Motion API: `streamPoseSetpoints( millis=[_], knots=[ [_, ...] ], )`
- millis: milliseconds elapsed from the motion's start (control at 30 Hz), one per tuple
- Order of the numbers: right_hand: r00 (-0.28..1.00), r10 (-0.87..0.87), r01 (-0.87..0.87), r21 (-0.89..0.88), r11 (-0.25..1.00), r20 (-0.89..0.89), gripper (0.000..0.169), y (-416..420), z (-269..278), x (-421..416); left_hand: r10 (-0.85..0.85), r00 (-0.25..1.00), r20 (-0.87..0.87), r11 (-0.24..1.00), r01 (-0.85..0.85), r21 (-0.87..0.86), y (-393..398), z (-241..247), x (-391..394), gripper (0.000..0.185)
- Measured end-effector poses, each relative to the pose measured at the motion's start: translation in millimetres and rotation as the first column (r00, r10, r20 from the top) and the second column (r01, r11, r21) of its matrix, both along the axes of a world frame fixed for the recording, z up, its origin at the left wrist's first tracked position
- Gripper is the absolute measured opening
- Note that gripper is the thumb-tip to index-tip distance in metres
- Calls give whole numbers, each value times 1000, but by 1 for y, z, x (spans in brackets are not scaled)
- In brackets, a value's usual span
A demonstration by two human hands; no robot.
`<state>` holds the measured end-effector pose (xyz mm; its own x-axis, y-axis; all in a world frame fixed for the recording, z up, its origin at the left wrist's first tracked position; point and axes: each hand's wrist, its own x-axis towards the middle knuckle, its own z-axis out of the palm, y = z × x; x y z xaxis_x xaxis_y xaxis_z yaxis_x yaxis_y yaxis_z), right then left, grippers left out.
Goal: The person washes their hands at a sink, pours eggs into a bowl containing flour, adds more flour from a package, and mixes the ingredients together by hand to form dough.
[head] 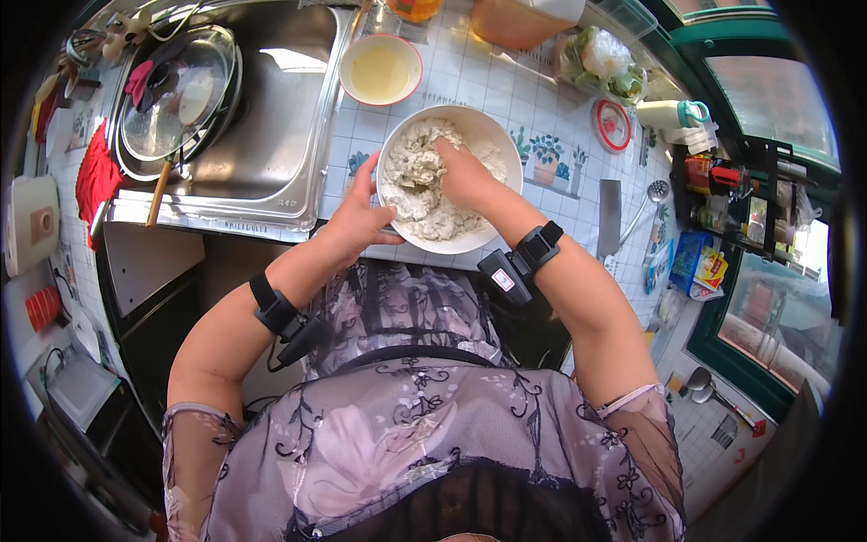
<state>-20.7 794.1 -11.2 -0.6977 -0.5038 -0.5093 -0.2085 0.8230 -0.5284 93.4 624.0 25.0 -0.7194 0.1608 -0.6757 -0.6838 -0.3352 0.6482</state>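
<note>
A white mixing bowl (452, 245) stands at the counter's front edge and holds shaggy, floury dough (414, 166). My left hand (360, 215) grips the bowl's left side, its fingers spread along the outer wall and its thumb at the rim. Inside the bowl, my right hand (466, 175) is curled into the dough; its fingertips are partly hidden there. Loose, crumbly dough lies around the hand and along the bowl's inner wall. Behind the bowl sits a smaller red-rimmed bowl (381, 70) with pale yellow liquid in it.
On the left is a stainless steel sink (284, 135) with a glass pot lid (177, 91) in it. A cleaver (609, 215) and a slotted ladle (649, 198) lie at the right. Farther back are a red-rimmed round lid (611, 127) and bagged greens (601, 66).
</note>
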Motion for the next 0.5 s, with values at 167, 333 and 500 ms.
streamPoseSetpoints(
  millis=[167,333,500],
  knots=[
    [983,144,-151,56,987,116,60,20,48,-9,38,999,25,999,-38,-6,13,3,18,78],
    [999,-21,25,93,995,-48,52,21,20,-20,-83,996,12,988,84,-130,-6,2,7,63],
    [984,-78,103,-153,983,161,47,-17,-13,-17,-83,996,-41,992,79,-96,-18,-3,-9,57]
  ],
)
